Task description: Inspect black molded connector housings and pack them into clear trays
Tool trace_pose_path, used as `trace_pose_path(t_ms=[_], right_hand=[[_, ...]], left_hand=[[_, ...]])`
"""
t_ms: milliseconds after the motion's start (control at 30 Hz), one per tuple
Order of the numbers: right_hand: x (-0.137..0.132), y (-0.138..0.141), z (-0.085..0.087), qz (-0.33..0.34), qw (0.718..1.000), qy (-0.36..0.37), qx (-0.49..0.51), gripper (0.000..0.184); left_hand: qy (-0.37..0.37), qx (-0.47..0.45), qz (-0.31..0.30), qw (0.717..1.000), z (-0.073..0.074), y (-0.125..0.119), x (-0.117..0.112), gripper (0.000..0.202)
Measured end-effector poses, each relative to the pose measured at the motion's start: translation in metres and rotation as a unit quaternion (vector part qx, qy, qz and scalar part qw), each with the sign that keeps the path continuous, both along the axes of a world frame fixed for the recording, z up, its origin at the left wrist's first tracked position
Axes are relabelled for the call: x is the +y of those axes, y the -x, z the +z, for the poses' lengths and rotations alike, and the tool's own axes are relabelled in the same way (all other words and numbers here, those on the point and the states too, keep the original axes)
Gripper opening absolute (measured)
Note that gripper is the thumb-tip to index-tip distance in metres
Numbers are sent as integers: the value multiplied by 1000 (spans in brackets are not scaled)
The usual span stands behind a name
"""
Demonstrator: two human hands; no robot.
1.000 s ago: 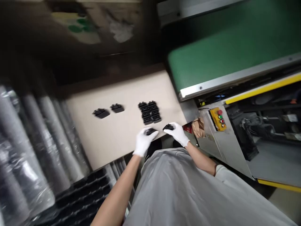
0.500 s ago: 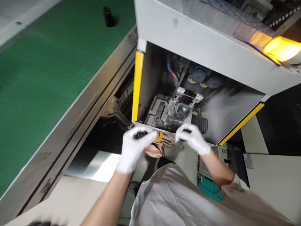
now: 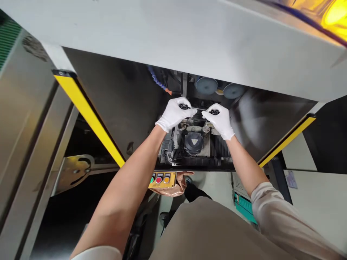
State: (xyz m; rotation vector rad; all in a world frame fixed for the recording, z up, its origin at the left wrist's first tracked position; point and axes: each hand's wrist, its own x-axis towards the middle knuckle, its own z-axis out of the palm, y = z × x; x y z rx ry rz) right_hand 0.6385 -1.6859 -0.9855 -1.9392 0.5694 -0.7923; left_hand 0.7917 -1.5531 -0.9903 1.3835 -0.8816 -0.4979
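Observation:
Both my hands wear white gloves and reach deep into an open machine bay. My left hand (image 3: 173,115) is closed around a small black plastic part (image 3: 184,106) held above the metal fixture (image 3: 193,142). My right hand (image 3: 220,120) is closed around a second small black part (image 3: 215,112), close beside the left one. The two parts sit a few centimetres apart over the fixture's round black centre piece. My fingers hide most of each part.
Yellow strips (image 3: 88,116) edge the bay opening on the left and on the right (image 3: 288,140). A yellow button box (image 3: 159,179) with coloured buttons hangs below the fixture, brown paper beside it. Blue discs (image 3: 206,85) sit at the bay's back. An amber lamp (image 3: 336,16) glows top right.
I have turned from the cardboard sheet with black parts, past the green belt, to the machine. Both hands, each holding a part, have moved up and into the bay over the fixture.

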Motion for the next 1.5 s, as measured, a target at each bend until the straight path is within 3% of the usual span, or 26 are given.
trace_pose_path(t_ms=[200, 433, 500, 600, 667, 733, 800, 967, 1133, 1300, 1400, 1500], right_hand=[[20, 17, 14, -36, 999, 19, 6, 18], [34, 26, -1, -76, 997, -12, -13, 17], [28, 25, -1, -42, 999, 10, 3, 18], [12, 13, 13, 41, 994, 34, 96, 23], [3, 2, 28, 102, 972, 38, 209, 30], [0, -7, 40, 153, 938, 43, 307, 37], [3, -12, 46, 171, 922, 55, 344, 41], [3, -18, 38, 127, 936, 82, 318, 40], [-26, -53, 30, 155, 915, 33, 370, 38], [-46, -78, 34, 156, 932, 12, 328, 36], [-60, -99, 28, 140, 926, 52, 347, 36], [-87, -134, 23, 120, 890, 136, 418, 38]], left_hand=[[9, 78, -17, 997, 8, 14, 22, 43], [-5, 23, 30, 999, 1, 26, 38, 46], [-22, 2, 15, 1000, 0, 18, 41, 46], [-100, -62, -59, 991, 7, -5, 33, 45], [-193, -115, -116, 968, 17, -19, 22, 44], [-284, -161, -134, 936, 27, -24, 12, 42], [-320, -196, -112, 920, 32, -22, 7, 35], [-286, -205, -57, 934, 28, -17, 10, 24], [-268, -133, -26, 954, 21, -34, -7, 41], [-191, -53, 74, 977, 16, -41, -22, 49], [-210, -64, 118, 968, 6, -58, -40, 45], [-245, -63, 170, 953, -7, -87, -74, 37]])
